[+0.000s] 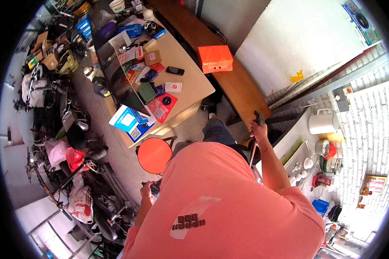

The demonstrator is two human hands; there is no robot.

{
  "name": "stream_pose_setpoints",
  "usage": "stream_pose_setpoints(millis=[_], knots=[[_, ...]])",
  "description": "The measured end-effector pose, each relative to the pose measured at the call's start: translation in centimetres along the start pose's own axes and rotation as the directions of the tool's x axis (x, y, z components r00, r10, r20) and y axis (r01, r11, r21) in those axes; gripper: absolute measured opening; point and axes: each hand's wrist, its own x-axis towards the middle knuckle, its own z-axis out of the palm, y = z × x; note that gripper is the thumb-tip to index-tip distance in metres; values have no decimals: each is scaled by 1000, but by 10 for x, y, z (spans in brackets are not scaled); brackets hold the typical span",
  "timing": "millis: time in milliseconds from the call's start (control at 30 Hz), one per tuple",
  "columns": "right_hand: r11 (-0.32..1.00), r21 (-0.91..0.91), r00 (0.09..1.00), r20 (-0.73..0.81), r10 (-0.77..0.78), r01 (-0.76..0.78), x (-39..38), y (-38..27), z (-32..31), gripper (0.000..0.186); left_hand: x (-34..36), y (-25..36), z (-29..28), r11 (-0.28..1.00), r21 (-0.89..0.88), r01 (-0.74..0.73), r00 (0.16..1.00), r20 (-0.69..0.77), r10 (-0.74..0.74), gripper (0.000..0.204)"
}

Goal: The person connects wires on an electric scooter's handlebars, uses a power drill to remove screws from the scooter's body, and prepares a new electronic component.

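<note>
My right hand [258, 129] is raised beside the wooden bench and closed around the dark handle of a thin pale stick [253, 154]. The stick runs down toward my body, and its lower end is hidden by my pink shirt. Low on the left, my left hand [147, 190] is curled next to a round orange stool [154, 156]. Something dark shows at its fingers, partly covered by the shirt, and I cannot make out what it is. My leg in dark blue jeans [219, 131] reaches toward the table.
Ahead stands a cluttered table [194, 88] with a black phone [175, 71], boxes and a clear upright panel. An orange box [215, 59] sits on the long wooden bench [244, 97]. Bicycles and bags crowd the left. A white jug [323, 122] and cups stand on the right counter.
</note>
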Motion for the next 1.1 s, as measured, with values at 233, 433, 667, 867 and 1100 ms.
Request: stream_pose_setpoints(millis=[233, 433, 667, 867, 1100], knots=[[992, -123, 981, 195, 21, 3, -5, -44, 13, 10, 7, 4, 5, 997, -48, 67, 998, -8, -68, 22], [982, -173, 974, 195, 115, -81, -7, -49, 12, 10, -17, 6, 15, 996, 9, 91, 995, 49, -92, 25], [969, -238, 976, 184, 115, -69, -15, -36, -15, 9, -64, 39, 31, 980, 129, 154, 986, 47, -162, 24], [966, -232, 983, 112, 146, -117, -26, -1, -45, 7, -64, 76, 28, 952, 295, 84, 990, 86, -114, 25], [951, -306, 999, -36, 33, -42, -53, 58, -56, 15, -45, 133, -10, 894, 446, 52, 998, -7, -55, 24]])
